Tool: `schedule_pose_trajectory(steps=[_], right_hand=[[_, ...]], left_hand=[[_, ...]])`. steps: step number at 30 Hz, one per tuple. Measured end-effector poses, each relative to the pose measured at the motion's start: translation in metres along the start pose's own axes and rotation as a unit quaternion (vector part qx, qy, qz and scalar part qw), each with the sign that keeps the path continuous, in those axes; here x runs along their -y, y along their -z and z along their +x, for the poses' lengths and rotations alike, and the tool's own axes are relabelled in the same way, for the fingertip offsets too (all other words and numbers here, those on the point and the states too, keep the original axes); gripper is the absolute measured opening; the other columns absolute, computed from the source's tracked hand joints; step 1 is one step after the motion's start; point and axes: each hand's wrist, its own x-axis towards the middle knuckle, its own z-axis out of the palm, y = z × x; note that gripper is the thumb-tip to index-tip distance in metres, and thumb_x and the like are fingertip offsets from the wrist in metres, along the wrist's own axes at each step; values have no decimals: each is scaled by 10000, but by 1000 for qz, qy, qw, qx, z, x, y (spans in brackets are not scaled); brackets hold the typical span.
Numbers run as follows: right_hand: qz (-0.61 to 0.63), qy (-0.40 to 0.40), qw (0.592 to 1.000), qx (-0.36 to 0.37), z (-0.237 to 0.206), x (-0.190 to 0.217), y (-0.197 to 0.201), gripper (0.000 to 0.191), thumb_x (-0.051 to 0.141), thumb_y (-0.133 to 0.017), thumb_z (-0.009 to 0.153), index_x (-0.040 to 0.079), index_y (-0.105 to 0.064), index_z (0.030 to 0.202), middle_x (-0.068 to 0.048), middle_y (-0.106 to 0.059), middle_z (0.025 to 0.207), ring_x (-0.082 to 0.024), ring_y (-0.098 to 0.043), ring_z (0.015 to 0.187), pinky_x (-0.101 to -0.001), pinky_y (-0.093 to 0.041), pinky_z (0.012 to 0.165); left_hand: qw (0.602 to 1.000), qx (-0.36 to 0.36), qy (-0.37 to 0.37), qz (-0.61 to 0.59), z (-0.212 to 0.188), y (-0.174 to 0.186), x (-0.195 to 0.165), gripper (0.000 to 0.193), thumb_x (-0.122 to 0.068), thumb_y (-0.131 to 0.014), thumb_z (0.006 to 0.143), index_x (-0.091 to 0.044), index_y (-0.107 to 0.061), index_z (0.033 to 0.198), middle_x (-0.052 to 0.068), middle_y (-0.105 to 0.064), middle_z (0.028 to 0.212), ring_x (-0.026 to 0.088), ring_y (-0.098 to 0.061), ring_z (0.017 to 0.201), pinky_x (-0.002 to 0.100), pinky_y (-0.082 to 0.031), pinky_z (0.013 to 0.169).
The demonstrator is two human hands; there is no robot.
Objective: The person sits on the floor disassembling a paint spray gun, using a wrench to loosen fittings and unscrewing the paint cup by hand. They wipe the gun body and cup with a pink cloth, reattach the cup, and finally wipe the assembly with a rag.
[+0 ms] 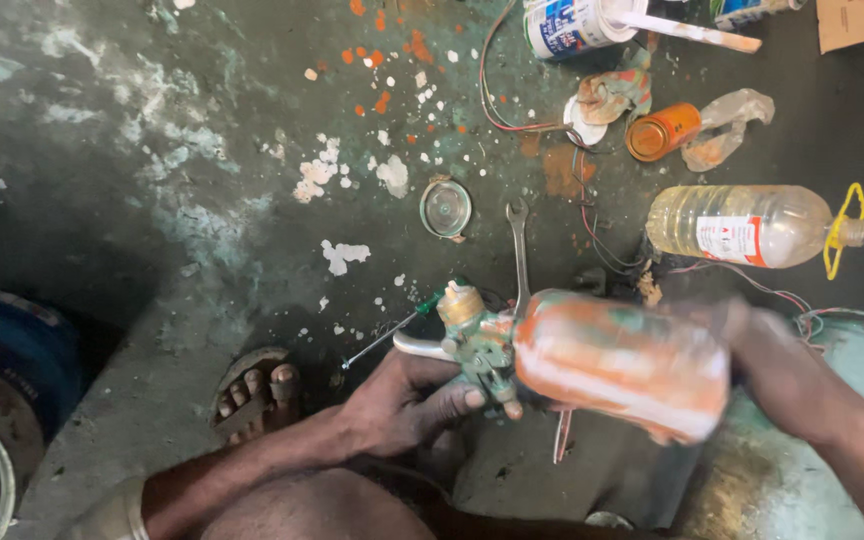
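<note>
Clamped in my left hand (407, 400) is the metal body of a paint spray gun (477, 340), fingers curled round its handle. My right hand (772, 360) seems to grip the far end of the gun's orange-smeared cup (622, 360), though blur hides the fingers. Beneath the gun lie a spanner (519, 250) and a green-handled screwdriver (392, 330); a clear plastic bottle (742, 225), a small orange can (662, 131) and a round glass lid (445, 208) sit beyond on the paint-flecked concrete floor (152, 200). Both forearms reach inward, low.
</note>
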Motion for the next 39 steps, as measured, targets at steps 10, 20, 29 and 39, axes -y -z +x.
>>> schedule_pose_trajectory(steps=[10,20,29,39], right_hand=[[-275,226,934,-46,-15,8,-8,692,545,-572,947,29,-459,1394,-260,-595,1253,-340,-645,1082,-385,-513,959],[-151,154,973,-83,-19,6,12,715,604,-551,950,41,-458,1381,-267,-586,1260,-343,-653,1071,-385,-526,936],[141,-107,984,-7,-1,12,15,739,657,-532,953,52,-457,1370,-274,-578,1267,-345,-660,1061,-386,-537,915],[-2,-93,994,-49,-27,-33,-11,868,781,-532,890,62,-553,1376,-261,-671,1227,-355,-701,964,-429,-584,811]], left_hand=[[999,-13,36,6,-1,2,3,266,-284,-600,1071,-102,-752,1193,51,-705,1032,148,-640,946,344,-529,845],[987,-3,139,-78,-5,6,2,306,-309,-586,1046,-100,-759,1186,-15,-647,786,57,-582,646,261,-501,571],[985,7,151,-79,-5,6,-6,281,-268,-583,1092,-102,-783,1197,43,-701,955,149,-586,796,329,-500,724],[997,4,-75,12,1,8,-7,255,-264,-572,1136,-89,-742,1209,37,-737,1200,141,-663,1149,338,-522,1030]])
